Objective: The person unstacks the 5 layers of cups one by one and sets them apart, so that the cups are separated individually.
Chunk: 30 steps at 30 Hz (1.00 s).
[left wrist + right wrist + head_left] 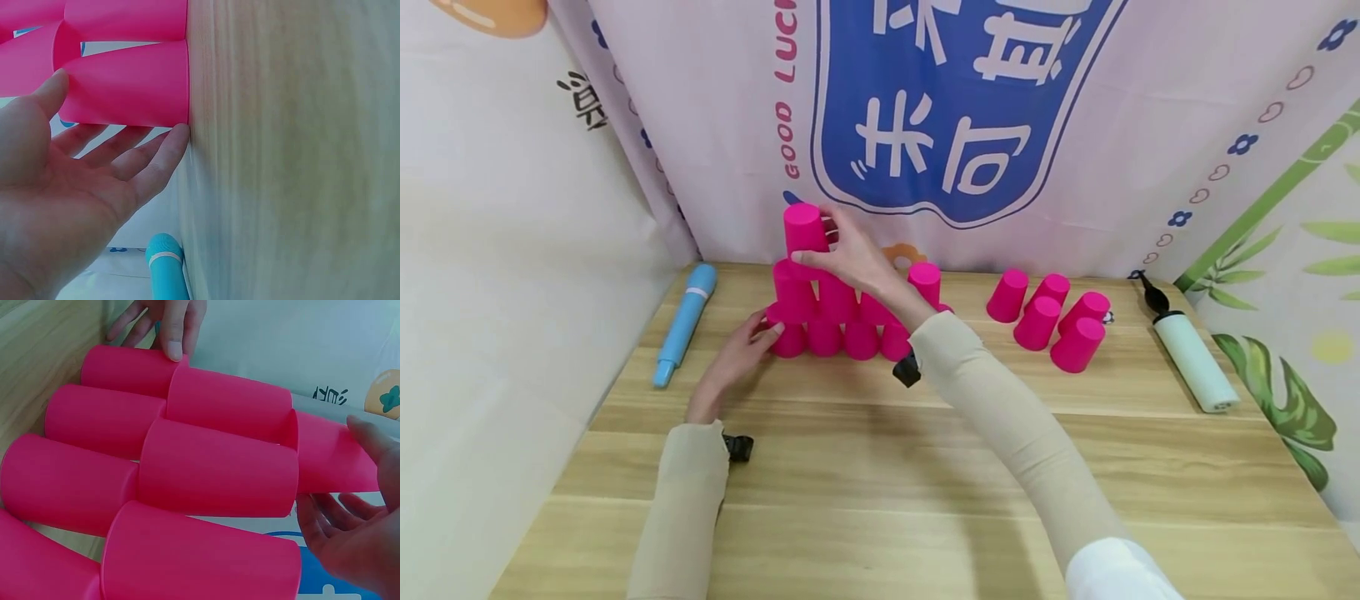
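My right hand [850,254] holds an upside-down pink cup [805,229] between thumb and fingers at the upper left of a wall of stacked pink cups. In the right wrist view the rim of this held cup [334,453] meets the second-row cups [222,469]. My left hand [741,354] is at the left end of the bottom row. Its thumb and extended fingers touch the side of the end cup [128,84], as the left wrist view shows. My right forearm hides part of the stack's right side.
Several loose pink cups [1037,323] stand upside down right of the stack. A blue pump-like tube [685,321] lies at the left, and a pale green hand pump [1195,358] with a black nozzle at the right. A printed curtain [730,125] hangs behind the wooden table [865,483].
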Available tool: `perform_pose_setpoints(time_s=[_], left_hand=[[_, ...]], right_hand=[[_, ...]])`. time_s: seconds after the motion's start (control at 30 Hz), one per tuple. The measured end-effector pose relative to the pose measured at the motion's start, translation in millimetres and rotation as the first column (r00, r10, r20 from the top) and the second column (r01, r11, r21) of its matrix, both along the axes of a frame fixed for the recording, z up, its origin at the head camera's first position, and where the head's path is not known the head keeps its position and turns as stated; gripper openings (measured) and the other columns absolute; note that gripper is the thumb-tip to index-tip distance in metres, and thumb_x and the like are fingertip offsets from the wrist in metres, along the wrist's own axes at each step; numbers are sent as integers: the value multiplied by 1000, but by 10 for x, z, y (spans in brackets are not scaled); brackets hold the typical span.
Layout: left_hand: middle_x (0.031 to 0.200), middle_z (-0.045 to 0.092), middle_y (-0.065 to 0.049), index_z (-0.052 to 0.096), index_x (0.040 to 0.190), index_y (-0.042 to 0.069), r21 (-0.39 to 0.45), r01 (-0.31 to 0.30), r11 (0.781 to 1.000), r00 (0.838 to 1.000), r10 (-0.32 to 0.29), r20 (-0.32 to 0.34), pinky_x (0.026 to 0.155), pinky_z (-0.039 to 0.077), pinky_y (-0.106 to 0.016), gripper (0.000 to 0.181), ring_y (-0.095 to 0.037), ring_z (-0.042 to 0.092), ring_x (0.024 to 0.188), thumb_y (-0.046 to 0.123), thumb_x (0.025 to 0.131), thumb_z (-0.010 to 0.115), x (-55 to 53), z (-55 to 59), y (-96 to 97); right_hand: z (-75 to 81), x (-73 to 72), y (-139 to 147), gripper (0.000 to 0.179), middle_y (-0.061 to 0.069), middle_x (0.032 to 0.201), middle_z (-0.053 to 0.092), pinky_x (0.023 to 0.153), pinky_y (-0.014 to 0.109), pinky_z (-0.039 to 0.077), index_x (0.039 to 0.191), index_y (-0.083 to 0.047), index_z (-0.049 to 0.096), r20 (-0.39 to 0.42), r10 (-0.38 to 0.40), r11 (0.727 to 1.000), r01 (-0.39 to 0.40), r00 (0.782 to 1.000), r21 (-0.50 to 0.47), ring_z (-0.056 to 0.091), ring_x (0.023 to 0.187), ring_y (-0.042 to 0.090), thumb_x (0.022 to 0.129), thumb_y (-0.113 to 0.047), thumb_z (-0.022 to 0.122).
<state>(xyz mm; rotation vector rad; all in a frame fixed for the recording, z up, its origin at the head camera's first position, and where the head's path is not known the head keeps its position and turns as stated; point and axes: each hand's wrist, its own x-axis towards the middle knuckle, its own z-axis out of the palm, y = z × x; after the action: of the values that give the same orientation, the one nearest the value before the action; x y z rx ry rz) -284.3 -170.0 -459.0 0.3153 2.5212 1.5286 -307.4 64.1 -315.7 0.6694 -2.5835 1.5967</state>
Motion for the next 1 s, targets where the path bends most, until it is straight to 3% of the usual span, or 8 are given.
perform_pose_setpoints(time_s=[0.3, 0.47, 0.73, 1.0], left_hand=[[151, 31, -24, 20, 154, 9, 28, 18, 999, 1000, -18, 7, 100, 44, -53, 67, -39, 36, 135, 41, 101, 45, 15, -15, 45], [152, 28, -25, 18, 154, 7, 56, 27, 998, 999, -28, 17, 102, 41, -54, 66, -40, 34, 136, 38, 102, 45, 24, 13, 21], [151, 29, -26, 18, 154, 6, 26, 26, 999, 1000, -27, 8, 101, 42, -54, 70, -41, 35, 135, 42, 101, 45, -3, 3, -33], [149, 31, -27, 18, 154, 6, -5, 24, 1000, 1000, -24, 0, 100, 43, -53, 70, -41, 36, 135, 44, 101, 44, 5, 5, -11]], right_hand=[[53, 128, 175, 78, 0, 131, 50, 86, 25, 52, 146, -17, 34, -21, -37, 998, 36, 999, -53, 52, 112, 15, 82, -32, 77], [90, 254, 341, 74, 3, 126, 54, 82, 27, 54, 142, -13, 38, -101, -107, 989, 95, 989, -117, 55, 108, 16, 82, -32, 76], [63, 443, 631, 69, 2, 122, 57, 86, 29, 53, 141, -12, 43, -241, -179, 972, 134, 954, -193, 57, 107, 13, 83, -30, 76], [-27, 698, 1028, 66, 6, 124, 57, 89, 37, 51, 143, -15, 44, -208, -263, 947, 211, 942, -242, 55, 111, 20, 84, -22, 75]])
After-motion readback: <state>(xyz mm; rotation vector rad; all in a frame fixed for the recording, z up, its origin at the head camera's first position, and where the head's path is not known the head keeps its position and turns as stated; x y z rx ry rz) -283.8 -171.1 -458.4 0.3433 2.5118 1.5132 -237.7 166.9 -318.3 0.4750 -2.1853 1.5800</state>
